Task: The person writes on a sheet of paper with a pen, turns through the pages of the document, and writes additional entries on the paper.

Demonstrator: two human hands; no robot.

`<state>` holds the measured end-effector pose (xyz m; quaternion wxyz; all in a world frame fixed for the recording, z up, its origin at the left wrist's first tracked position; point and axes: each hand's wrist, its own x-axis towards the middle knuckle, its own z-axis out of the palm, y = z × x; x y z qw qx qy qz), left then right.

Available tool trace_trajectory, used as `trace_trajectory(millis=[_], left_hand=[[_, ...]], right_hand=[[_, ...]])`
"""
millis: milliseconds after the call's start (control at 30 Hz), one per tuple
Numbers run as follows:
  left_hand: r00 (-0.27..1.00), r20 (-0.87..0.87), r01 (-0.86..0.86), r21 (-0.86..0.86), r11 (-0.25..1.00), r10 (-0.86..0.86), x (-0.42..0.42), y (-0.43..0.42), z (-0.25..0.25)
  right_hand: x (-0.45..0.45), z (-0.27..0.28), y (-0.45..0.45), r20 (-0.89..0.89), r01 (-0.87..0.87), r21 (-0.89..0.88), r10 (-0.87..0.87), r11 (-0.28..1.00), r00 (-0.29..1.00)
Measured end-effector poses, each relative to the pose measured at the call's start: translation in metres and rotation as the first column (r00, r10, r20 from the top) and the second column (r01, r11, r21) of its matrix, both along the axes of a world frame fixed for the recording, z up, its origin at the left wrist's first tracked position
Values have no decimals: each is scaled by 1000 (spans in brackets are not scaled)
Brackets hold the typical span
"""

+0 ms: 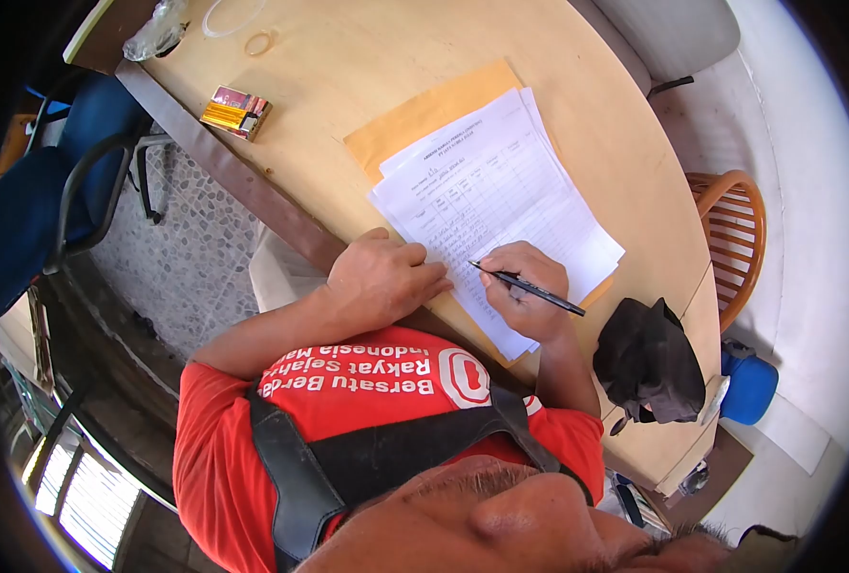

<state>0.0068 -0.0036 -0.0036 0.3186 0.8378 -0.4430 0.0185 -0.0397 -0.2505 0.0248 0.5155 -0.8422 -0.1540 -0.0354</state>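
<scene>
My right hand (528, 286) is closed around a black pen (539, 290), its tip touching a printed form (510, 205) with a table and handwritten rows. My left hand (386, 275) rests at the left edge of the form, its fingers curled in, and no object shows in them. The form lies on top of several white sheets. A brown envelope (429, 105) is under the sheets and sticks out at the top and lower edge.
On the wooden desk (348, 57) are a red-and-yellow box (237, 113), a tape ring (259, 43) and crumpled plastic (157, 31). A black cloth cap (649, 361) lies to the right. Around the desk stand a blue chair (100, 143) and a rattan chair (735, 244).
</scene>
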Motion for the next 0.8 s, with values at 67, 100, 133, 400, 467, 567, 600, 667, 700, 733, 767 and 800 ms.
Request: trace_trajectory(millis=[67,100,133,400,467,567,600,667,700,733,767,800], left_hand=[[1000,-2,-3,-2,1000,3,0,0,1],[1000,-6,-8,-6,1000,8,0,0,2],[1000,-4,-9,-4,1000,9,-1,0,3],[1000,-9,-12,2,1000,12,0,-1,3],[1000,-8,-4,0,1000,4,0,-1,3],[1000,-12,-1,0,1000,1,1,0,4],[1000,-18,-1,2,1000,1,0,0,4],[1000,-20,-4,0,1000,4,0,0,3],[1000,-22,-7,1,1000,7,0,0,3],[1000,-21,-7,-1,1000,7,0,0,3],[1000,-23,-9,0,1000,9,0,0,3],[1000,-24,-13,2,1000,13,0,0,3]], right_hand=[[-3,-7,1,-23,-18,28,18,999,1000],[-4,-10,1,-47,-37,54,39,998,998],[-5,-13,2,-46,-38,55,40,998,998],[-7,-26,4,33,-35,31,34,999,999],[-6,-24,3,44,-35,31,33,999,998],[-5,-26,2,65,7,69,-11,998,998],[-5,-27,1,72,52,106,-59,993,996],[-2,-26,-3,71,71,105,-78,992,994],[0,-26,-4,70,91,107,-98,990,993],[1,-22,-5,55,97,64,-101,993,993],[1,-22,-5,55,97,63,-100,993,993],[2,-22,-5,44,93,64,-96,994,994]])
